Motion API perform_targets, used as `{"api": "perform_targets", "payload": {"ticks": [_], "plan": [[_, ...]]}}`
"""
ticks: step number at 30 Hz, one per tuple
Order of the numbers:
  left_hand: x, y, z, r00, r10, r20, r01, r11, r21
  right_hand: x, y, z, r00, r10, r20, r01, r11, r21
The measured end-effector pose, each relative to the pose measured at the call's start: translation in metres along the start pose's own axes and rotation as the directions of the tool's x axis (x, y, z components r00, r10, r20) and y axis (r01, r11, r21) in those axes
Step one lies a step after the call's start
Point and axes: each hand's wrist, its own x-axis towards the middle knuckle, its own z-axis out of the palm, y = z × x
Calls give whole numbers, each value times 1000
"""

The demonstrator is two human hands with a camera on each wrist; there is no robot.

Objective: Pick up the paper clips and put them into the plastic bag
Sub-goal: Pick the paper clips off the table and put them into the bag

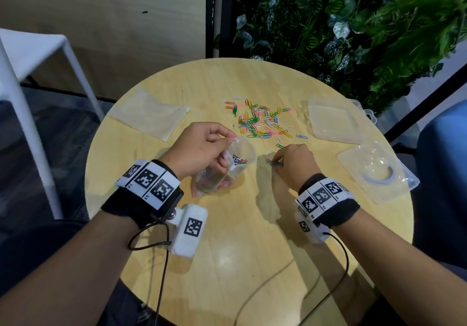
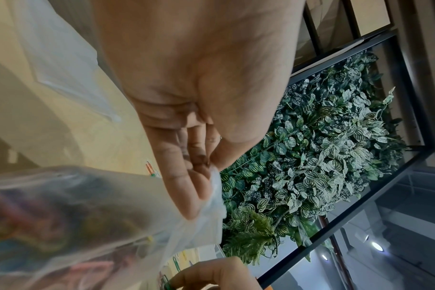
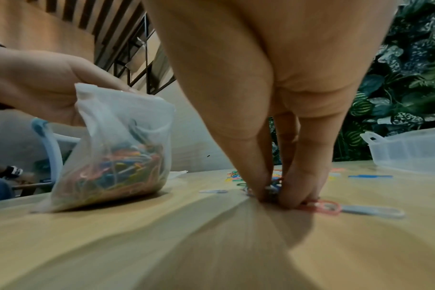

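Observation:
A heap of coloured paper clips [image 1: 260, 120] lies mid-table on the round wooden table [image 1: 240, 237]. My left hand [image 1: 202, 146] pinches the rim of a clear plastic bag [image 1: 222, 171] and holds its mouth open; the bag [image 3: 112, 153] stands on the table, partly filled with clips. My right hand [image 1: 290, 161] is just right of the bag, fingertips [image 3: 293, 196] down on the wood and pinched round a small bunch of clips [image 3: 273, 188]. A red clip [image 3: 323, 206] and a pale blue clip [image 3: 375, 210] lie beside those fingertips.
An empty clear bag [image 1: 149, 115] lies at the far left of the table and another clear bag [image 1: 331, 123] at the right. A clear plastic box [image 1: 376, 171] sits near the right edge. A white chair [image 1: 30, 72] stands left; a plant wall [image 1: 353, 22] rises behind.

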Motion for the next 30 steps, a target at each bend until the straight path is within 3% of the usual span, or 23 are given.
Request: {"api": "perform_targets", "payload": {"ticks": [5,7,8,9,11,12,13,15,17,20,21,22,25,26,27,28,30], "plan": [[0,1,3,1000,-2,18,2,1000,15,9,19,-19,997,-11,78,6,998,67],[0,2,6,1000,-4,28,3,1000,21,14,38,-25,993,64,96,-81,980,182],[0,2,7,999,-5,32,4,1000,20,16,48,-29,984,120,134,-158,934,321],[0,2,8,999,-6,35,6,1000,17,15,54,-34,968,150,203,-235,828,509],[0,1,9,999,-12,35,11,1000,12,11,53,-45,940,73,335,-329,461,824],[0,1,9,999,-15,33,14,1000,10,8,48,-50,932,3,361,-346,299,889],[0,0,9,999,-18,31,17,1000,7,5,40,-56,926,-66,373,-354,197,914],[0,-1,11,999,-21,25,21,1000,3,-7,18,-63,915,-191,354,-332,137,933],[0,-2,13,1000,-19,22,19,1000,4,-19,-2,-60,918,-224,328,-295,169,940],[-1,-2,16,1000,-17,24,17,1000,9,-32,-22,-44,951,-187,245,-170,346,923],[-1,-2,17,1000,-19,23,19,1000,9,-34,-25,-39,960,-173,220,-147,357,923],[-2,-2,19,1000,-21,23,21,1000,6,-34,-28,-36,961,-161,224,-162,326,931],[-5,-2,25,999,-27,33,27,1000,-11,-34,-30,-33,923,-158,351,-339,102,935],[-6,-3,27,999,-29,38,30,999,-13,-34,-30,-33,920,-167,354,-342,94,935],[-6,-3,28,999,-30,44,31,999,-13,-35,-30,-32,937,-162,310,-283,167,944],[-7,-4,29,998,-30,48,31,999,-12,-35,-29,-30,965,-146,218,-160,330,930],[-6,-5,29,998,-37,51,36,999,7,-37,-28,-28,982,-186,-14,144,709,691]]}}
